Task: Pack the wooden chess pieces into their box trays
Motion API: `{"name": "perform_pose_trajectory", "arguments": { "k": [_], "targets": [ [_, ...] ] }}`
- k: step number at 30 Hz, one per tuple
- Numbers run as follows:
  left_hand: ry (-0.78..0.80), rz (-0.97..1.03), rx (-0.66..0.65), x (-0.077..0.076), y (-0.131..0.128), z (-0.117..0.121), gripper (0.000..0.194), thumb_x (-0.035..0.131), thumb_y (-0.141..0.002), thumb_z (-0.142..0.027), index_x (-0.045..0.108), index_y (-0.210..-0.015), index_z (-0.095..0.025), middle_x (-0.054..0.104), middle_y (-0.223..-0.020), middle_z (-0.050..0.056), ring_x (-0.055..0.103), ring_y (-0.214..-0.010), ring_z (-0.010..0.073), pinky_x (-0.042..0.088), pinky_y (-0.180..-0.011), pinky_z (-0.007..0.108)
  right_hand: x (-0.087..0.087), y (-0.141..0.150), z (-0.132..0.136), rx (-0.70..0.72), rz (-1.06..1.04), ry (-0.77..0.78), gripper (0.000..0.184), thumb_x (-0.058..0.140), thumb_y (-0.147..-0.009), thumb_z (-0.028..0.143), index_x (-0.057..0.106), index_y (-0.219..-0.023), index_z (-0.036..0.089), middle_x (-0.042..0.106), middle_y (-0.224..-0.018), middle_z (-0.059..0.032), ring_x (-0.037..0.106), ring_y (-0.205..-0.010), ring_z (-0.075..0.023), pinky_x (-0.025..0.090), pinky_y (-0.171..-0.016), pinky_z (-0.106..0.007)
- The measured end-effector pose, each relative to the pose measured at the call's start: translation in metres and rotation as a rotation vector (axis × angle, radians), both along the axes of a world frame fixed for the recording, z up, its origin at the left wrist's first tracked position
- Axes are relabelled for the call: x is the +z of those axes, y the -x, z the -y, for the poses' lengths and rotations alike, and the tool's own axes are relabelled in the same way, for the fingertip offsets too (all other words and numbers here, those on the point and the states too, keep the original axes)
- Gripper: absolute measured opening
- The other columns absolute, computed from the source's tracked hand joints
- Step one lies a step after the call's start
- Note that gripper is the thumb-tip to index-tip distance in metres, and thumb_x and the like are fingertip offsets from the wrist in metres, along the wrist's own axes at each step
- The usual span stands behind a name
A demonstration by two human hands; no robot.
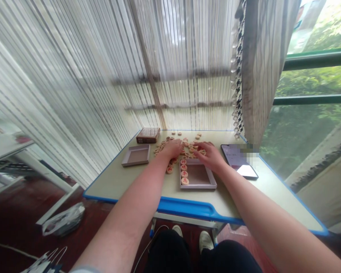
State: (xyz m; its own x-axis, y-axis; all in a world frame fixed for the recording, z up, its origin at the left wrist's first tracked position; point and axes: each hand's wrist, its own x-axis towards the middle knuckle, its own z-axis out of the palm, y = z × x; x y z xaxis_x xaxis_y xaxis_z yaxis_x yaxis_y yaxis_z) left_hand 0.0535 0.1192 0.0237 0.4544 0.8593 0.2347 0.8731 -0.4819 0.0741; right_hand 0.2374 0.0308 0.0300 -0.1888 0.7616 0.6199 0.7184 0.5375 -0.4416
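loose pieces near the far edge, a wrist close to the box

the left hand [174, 148] curls palm-down over the scattered game pieces [185, 140] on the table [110, 178]; its fingertips are hidden, so i can't tell whether it grips any. the right hand [210, 154] is half open, thumb and fingers apart, with no grip visible. a broad push could send far pieces over the edge. a dipping right wrist could nudge the box [201, 187], shifting its four red-marked pieces [184, 174].
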Motion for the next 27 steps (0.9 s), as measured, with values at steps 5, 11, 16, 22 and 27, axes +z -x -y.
{"name": "perform_pose_trajectory", "arguments": {
  "k": [5, 11, 16, 22, 27],
  "targets": [
    [-0.140, 0.013, 0.109, 0.005, 0.006, 0.002, 0.035, 0.037, -0.089, -0.026, 0.059, -0.113, -0.015, 0.058, -0.116, 0.014, 0.054, -0.108, 0.0222, 0.041, -0.094, 0.036, 0.000, -0.001, 0.000, -0.021, 0.006, 0.013, 0.028, 0.053, -0.081, 0.034, 0.066, -0.101, 0.018, 0.065, -0.082, -0.0056, 0.055, -0.085, -0.0218, 0.041, -0.077, -0.032],
    [0.008, -0.007, 0.091, 0.006, 0.009, -0.002, 0.032, 0.039, -0.087, -0.027, 0.067, -0.098, -0.016, 0.064, -0.105, 0.012, 0.059, -0.099, 0.0218, 0.044, -0.090, 0.037, 0.000, -0.003, 0.001, -0.036, -0.001, 0.002, 0.027, 0.053, -0.081, 0.031, 0.066, -0.101, 0.018, 0.065, -0.082, -0.0058, 0.056, -0.085, -0.0214, 0.041, -0.076, -0.032],
    [0.005, 0.082, 0.122, 0.009, 0.014, -0.001, 0.036, 0.046, -0.080, -0.014, 0.062, -0.111, -0.019, 0.063, -0.114, 0.010, 0.057, -0.106, 0.0216, 0.044, -0.092, 0.034, -0.003, -0.002, -0.001, -0.030, 0.007, 0.005, 0.026, 0.052, -0.082, 0.033, 0.066, -0.098, 0.019, 0.065, -0.080, -0.0053, 0.055, -0.084, -0.0212, 0.041, -0.075, -0.032],
    [-0.013, 0.145, 0.149, 0.011, 0.018, 0.004, 0.043, 0.055, -0.075, -0.017, 0.057, -0.117, -0.014, 0.067, -0.100, 0.011, 0.061, -0.095, 0.0237, 0.047, -0.084, 0.035, 0.000, -0.005, -0.001, -0.071, -0.084, -0.007, 0.040, 0.053, -0.080, 0.031, 0.056, -0.117, 0.018, 0.063, -0.087, -0.0067, 0.055, -0.079, -0.0199, 0.043, -0.073, -0.033],
    [-0.113, 0.362, 0.057, 0.010, 0.013, 0.002, 0.038, 0.063, -0.069, -0.015, 0.063, -0.106, -0.013, 0.068, -0.086, 0.007, 0.062, -0.084, 0.0193, 0.048, -0.081, 0.032, 0.002, -0.006, -0.001, -0.079, -0.142, 0.024, 0.040, 0.053, -0.079, 0.031, 0.054, -0.117, 0.018, 0.063, -0.085, -0.0059, 0.056, -0.074, -0.0182, 0.044, -0.069, -0.032]
  ]
}}
